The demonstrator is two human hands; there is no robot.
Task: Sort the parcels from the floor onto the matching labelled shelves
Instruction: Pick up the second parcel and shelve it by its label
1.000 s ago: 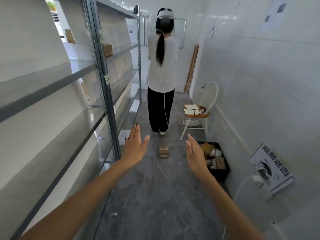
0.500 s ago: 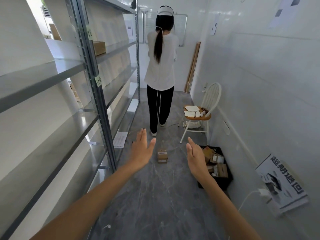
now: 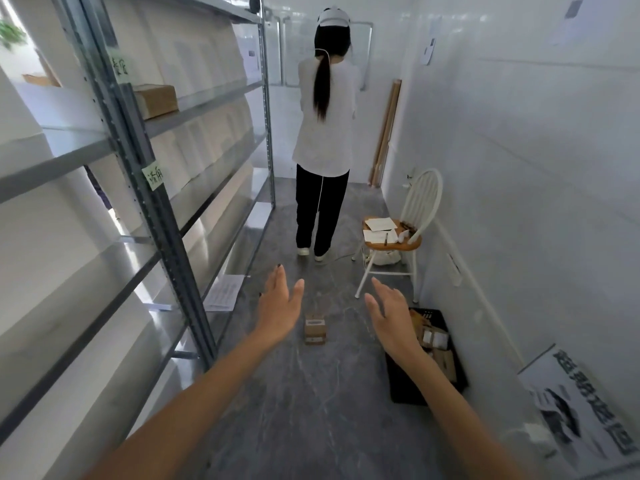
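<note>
Reach is the step I take this to be. My left hand point(image 3: 278, 306) and right hand point(image 3: 391, 313) are stretched forward, palms turned toward each other, fingers straight and loose, gripping nothing. Between them in view, on the grey marbled floor point(image 3: 311, 410), sits the small brown cardboard parcel with a pale label on top point(image 3: 315, 329), touching neither hand. I hold the hands spread either side of it because, I judge, a boxy parcel lifts best when clasped from two sides.

More brown parcels lie in the black plastic crate point(image 3: 403, 389) against the right wall, partly hidden by my right hand. The tall grey metal shelving point(image 3: 138, 150) runs along my left. Green handwritten labels point(image 3: 153, 175) are stuck on its upright so each parcel can be matched, though I cannot read them surely. One brown cardboard box point(image 3: 156, 100) sits on an upper shelf. Another person in a white top point(image 3: 325, 133) stands further down the aisle, back to me, near a white spindle-back chair point(image 3: 420, 209), so I should stop short of them.
</note>
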